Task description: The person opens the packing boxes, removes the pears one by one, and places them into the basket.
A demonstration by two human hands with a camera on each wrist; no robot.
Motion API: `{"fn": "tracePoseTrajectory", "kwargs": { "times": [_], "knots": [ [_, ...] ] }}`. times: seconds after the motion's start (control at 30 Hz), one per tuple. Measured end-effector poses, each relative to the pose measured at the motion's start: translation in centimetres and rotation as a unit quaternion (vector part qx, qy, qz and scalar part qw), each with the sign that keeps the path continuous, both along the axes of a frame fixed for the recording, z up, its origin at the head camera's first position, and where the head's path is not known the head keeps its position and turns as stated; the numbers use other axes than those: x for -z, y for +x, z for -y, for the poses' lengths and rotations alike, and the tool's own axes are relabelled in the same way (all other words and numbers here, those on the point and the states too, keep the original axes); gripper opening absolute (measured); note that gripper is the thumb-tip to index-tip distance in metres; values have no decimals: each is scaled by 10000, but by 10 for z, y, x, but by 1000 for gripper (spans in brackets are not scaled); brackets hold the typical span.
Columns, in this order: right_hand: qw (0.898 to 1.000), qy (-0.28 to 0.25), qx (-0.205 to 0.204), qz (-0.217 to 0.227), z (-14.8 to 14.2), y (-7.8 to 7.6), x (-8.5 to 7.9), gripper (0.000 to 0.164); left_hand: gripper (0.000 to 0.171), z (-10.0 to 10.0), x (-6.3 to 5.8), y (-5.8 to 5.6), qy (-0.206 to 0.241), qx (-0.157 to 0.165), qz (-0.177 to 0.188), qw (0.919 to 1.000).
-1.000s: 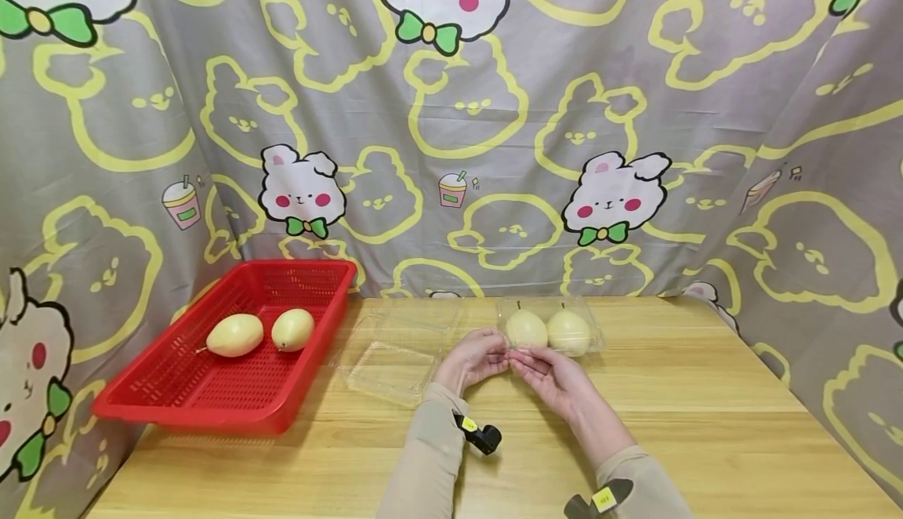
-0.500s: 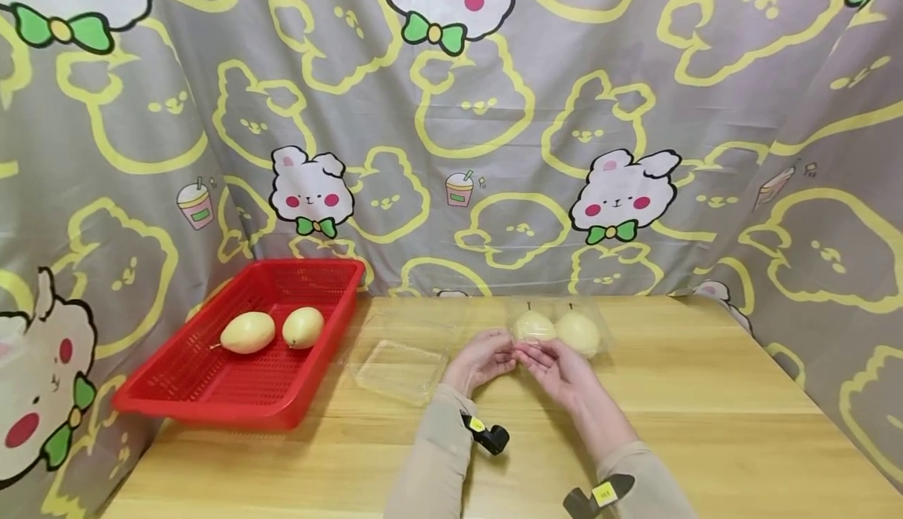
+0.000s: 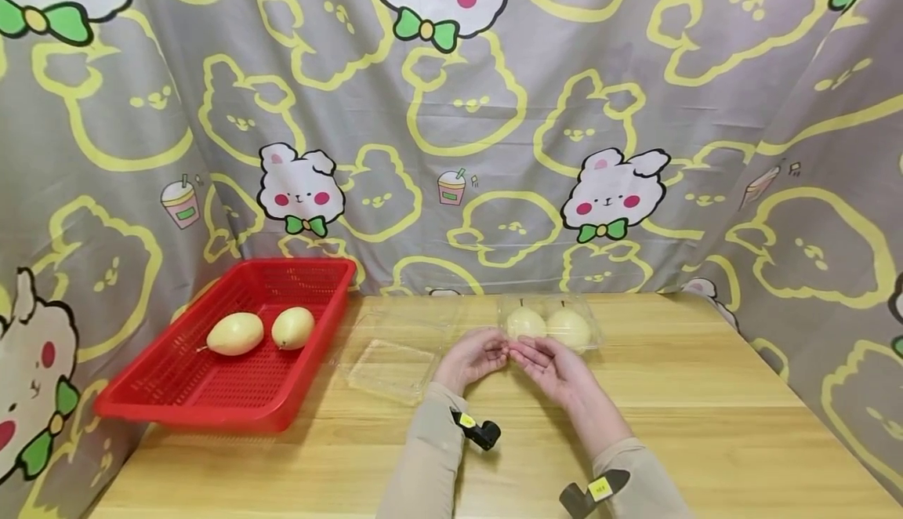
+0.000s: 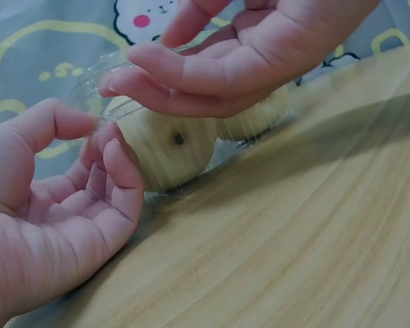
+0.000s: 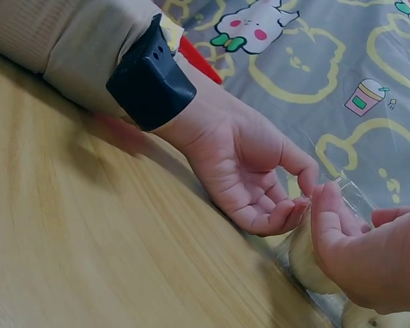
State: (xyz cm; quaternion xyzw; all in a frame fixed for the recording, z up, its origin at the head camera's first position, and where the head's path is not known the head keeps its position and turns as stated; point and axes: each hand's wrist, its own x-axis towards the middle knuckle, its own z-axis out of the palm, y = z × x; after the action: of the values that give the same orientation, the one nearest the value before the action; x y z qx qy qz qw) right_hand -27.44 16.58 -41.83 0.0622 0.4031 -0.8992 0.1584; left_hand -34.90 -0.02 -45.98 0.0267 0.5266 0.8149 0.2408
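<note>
A clear plastic clamshell box holding two pale yellow pears sits at the back of the table, its lid over the fruit. My left hand pinches its front left edge between thumb and bent fingers. Right beside those fingertips, my right hand pinches the same edge, its other fingers loosely extended and partly covering the near pear in the left wrist view. Fingertips of both hands meet at the rim in the right wrist view, where the box's far part is hidden behind the right hand.
To the left stands a red plastic basket with two more pears inside. Between it and my left hand lies another clear clamshell box, opened out. A patterned curtain rises along the back and sides of the wooden table.
The view swings slightly one way and back. Both hands stay at the front left edge of the box, with only small finger shifts; basket and pears stay put.
</note>
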Motion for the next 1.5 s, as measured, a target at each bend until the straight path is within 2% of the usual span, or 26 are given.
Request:
{"fn": "tracePoseTrajectory", "kwargs": {
  "times": [0.27,0.57,0.7,0.93,1.13,1.27,1.5],
  "knots": [
    [10000,-39,-47,68,-1,-1,1,44,17,6,-2,-1,322,246,374,9985],
    [10000,-20,-9,66,-2,-1,2,41,18,10,-3,0,179,460,316,9983],
    [10000,-34,5,64,-1,1,1,44,20,9,-2,0,209,345,288,9988],
    [9998,-15,89,170,-4,4,-3,49,21,9,-1,0,367,-155,325,9987],
    [9989,141,-450,-62,-22,7,-5,47,22,9,-1,0,392,-230,339,9984],
    [9961,133,-802,-354,-38,7,-10,37,22,9,0,0,350,-271,327,9985],
    [9937,30,-893,-673,-61,6,-27,37,22,8,-2,1,249,-225,233,9992]
  ]
}}
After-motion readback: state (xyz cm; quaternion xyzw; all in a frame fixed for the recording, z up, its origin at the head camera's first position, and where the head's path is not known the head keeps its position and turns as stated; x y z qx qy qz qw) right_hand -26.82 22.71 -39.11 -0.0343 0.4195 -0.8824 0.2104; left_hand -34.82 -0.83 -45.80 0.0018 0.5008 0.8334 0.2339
